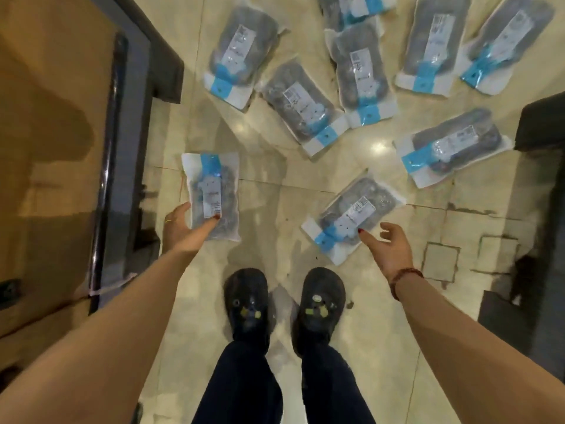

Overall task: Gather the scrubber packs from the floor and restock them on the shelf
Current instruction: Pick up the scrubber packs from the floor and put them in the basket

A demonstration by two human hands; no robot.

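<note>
A: Entry one, left hand?
B: Grips the held pack at its near end, with the thumb across the front label and the fingers curled behind. The blue band is at the far end.
A: Entry two, right hand?
B: Holds nothing, fingers apart and relaxed. The forefinger points at the nearest floor pack; whether it touches the pack, I cannot tell.
A: Where is that pack?
B: Flat on the tiled floor, lying slantwise just ahead of the right shoe.
A: Remaining stock?
B: Seven other packs, scattered on the floor farther out. Two of them overlap at the top.
A: Sundries?
B: A beaded bracelet on the right wrist.
</note>
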